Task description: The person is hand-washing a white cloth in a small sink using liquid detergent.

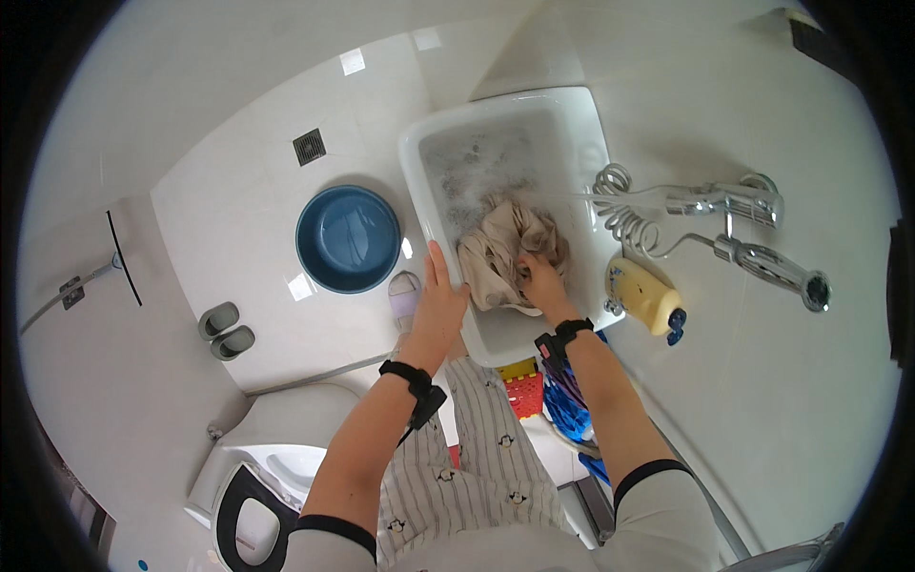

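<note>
A white rectangular utility sink (418, 171) stands before me with foamy water in it. Wet beige fabric (493, 250), bunched up, lies in the water. My right hand (542, 282) reaches into the sink and grips a fold of this fabric; its fingertips are partly hidden in the cloth. Along the sink's left rim rests my left hand (439, 297), its fingers extended and its thumb towards the basin. From the chrome faucet (722, 200) on the right wall, a thin stream of water runs towards the fabric.
A yellow bottle (643, 294) with a dark blue cap lies on the sink's right ledge. Nearby are a coiled hose (629, 214) and a chrome hand sprayer (775, 268). On the floor are a blue basin (348, 239), grey slippers (218, 319) and a drain (309, 147). A toilet (286, 461) stands lower left.
</note>
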A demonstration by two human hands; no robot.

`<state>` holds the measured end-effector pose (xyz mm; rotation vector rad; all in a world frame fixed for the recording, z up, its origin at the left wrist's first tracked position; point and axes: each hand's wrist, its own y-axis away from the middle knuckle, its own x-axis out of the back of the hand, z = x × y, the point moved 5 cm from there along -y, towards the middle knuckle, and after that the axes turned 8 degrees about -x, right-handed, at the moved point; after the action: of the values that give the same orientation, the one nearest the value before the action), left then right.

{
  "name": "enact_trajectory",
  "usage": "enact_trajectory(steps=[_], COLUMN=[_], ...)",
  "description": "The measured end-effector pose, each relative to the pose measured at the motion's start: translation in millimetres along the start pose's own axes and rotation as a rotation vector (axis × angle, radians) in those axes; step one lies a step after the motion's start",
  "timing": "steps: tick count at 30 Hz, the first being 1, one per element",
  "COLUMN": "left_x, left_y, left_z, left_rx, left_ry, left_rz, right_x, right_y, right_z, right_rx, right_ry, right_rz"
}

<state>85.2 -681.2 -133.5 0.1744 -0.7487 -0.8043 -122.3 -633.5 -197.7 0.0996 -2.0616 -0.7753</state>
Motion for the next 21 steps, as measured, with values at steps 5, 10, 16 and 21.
enact_trajectory(steps=[5,10,16,21], left_x=[6,13,-6,-6], left_y=[7,9,-6,-19], left_z=[3,51,65,56], left_rx=[-0.056,-0.274,-0.228,-0.224], left_ry=[-0.147,-0.434,-0.287,-0.119], left_rz=[0.065,0.177,0.001,-0.049], right_x=[43,108,153,182], right_y=[64,99,134,154], right_z=[-14,-37,-43,-41], right_rx=[0.005,-0.202,-0.242,-0.305], right_ry=[-0.140,-0.474,-0.848,-1.084], right_rz=[0.038,0.125,0.141,0.134])
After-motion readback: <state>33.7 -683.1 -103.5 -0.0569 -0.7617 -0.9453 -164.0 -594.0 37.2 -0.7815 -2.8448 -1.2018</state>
